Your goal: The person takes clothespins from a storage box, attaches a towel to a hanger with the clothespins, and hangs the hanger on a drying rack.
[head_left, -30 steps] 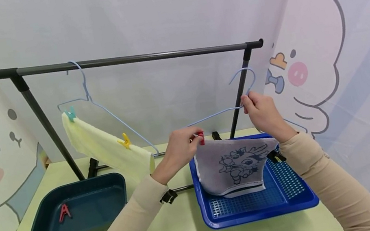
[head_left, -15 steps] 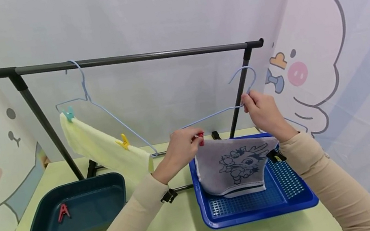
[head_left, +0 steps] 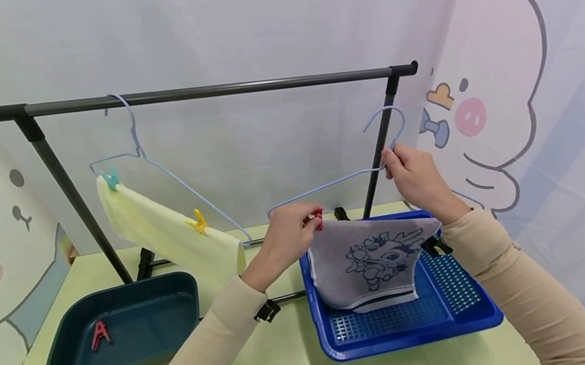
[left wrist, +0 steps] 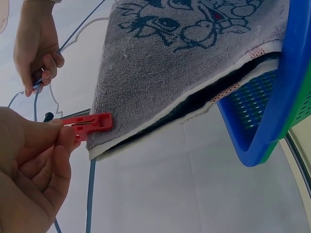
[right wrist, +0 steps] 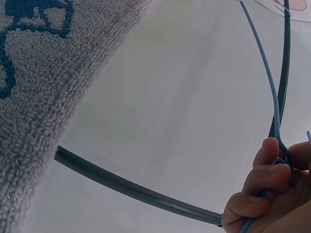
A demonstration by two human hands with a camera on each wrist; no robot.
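My left hand [head_left: 290, 230] pinches a red clothespin [left wrist: 90, 125] between thumb and fingers. The clothespin's front end lies over the top corner of a grey towel [head_left: 378, 255] with a dark cartoon print. My right hand [head_left: 415, 177] grips a blue wire hanger [head_left: 328, 185] just below its hook, with the fingers curled round the wire in the right wrist view. From the hanger's lower part the towel hangs, above a blue basket [head_left: 403, 340]. Most of the hanger's lower bar is hidden behind the towel and my left hand.
A black rack's bar [head_left: 251, 84] spans the back. On it hangs another blue hanger [head_left: 194, 190] with a yellow towel [head_left: 171, 230], a teal clothespin [head_left: 111, 178] and a yellow clothespin [head_left: 197, 223]. A dark green tray [head_left: 153, 357] at left holds a red clothespin [head_left: 99, 334].
Both hands stay in place with the hanger and clothespin. The hanger's left end has come into view above the left hand, and the clothespin looks slightly turned.
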